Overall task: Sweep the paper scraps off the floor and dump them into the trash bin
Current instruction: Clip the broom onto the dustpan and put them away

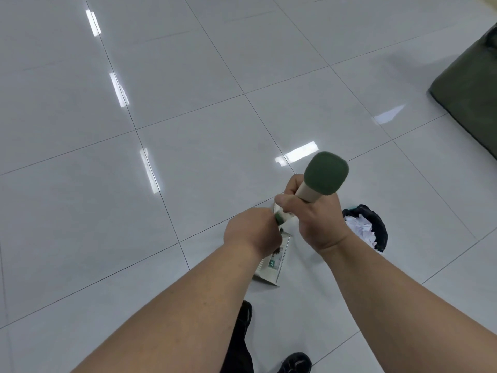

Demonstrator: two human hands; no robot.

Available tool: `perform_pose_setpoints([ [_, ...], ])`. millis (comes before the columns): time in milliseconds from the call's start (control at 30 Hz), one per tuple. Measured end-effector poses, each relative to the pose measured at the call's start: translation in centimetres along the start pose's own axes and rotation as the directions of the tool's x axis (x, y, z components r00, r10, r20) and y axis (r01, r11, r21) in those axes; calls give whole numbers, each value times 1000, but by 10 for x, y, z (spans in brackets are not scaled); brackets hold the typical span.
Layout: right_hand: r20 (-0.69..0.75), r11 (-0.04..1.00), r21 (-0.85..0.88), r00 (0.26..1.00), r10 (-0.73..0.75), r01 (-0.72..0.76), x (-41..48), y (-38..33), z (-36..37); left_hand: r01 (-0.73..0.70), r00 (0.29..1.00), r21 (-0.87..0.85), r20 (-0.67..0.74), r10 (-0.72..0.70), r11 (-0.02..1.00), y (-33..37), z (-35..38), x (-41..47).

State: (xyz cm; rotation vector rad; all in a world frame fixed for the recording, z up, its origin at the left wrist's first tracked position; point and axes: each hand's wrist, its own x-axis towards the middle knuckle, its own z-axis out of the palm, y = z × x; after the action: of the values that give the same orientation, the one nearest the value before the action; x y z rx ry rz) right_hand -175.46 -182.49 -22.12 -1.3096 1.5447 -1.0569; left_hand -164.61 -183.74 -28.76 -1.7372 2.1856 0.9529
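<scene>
The right hand clamps the cream, green-capped handle; the left hand grips a second green-tipped handle, just left of the black-lined trash bin holding white paper scraps.

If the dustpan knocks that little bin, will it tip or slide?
Likely light: the trash bin looks small and shows only paper scraps inside. It would probably slide easily, since the floor tiles are glossy. A knock near the rim might tip it; its black liner looks thin and floppy.
</scene>
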Motion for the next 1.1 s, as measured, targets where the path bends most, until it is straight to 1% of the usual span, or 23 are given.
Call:
perform_pose_setpoints([
  [67,-60,996,87,998,27,-21,3,-10,1,8,1000,-18,-14,-8,1000,-1,-3,0],
  [133,-110,990,140,993,42,-27,7,-18,1,25,1000,-43,-11,-26,999,-1,-6,-1],
  [267,-163,971,241,986,46,-5,7,-25,4,46,999,-61,2,-46,997,1,-8,-3],
  [367,-203,957,290,978,41,20,3,-24,12,50,999,-60,-13,-51,997,-1,-8,-6],
  [467,-201,957,290,979,43,17,1,-25,15,54,998,-50,-21,-55,997,-3,-9,-10],
  [667,-101,978,211,994,33,-11,-3,-15,-1,48,999,-35,-16,-49,998,-2,-9,-6],
  [733,-25,982,164,994,104,-99,-1,-4,-3,52,999,-16,-15,-52,999,-2,-10,-4],
  [800,68,971,103,976,209,-215,2,8,-2,61,998,-7,-13,-61,998,-4,-11,-2],
  [900,163,950,48,941,298,-309,9,29,-4,74,997,39,9,-74,996,-1,-12,-1],
  [1000,245,946,4,918,313,-324,10,39,-8,43,999,42,19,-44,998,-1,-12,-1],
  [1100,247,948,25,921,302,-317,8,47,-3,39,999,5,18,-39,999,-4,-14,-2],
])
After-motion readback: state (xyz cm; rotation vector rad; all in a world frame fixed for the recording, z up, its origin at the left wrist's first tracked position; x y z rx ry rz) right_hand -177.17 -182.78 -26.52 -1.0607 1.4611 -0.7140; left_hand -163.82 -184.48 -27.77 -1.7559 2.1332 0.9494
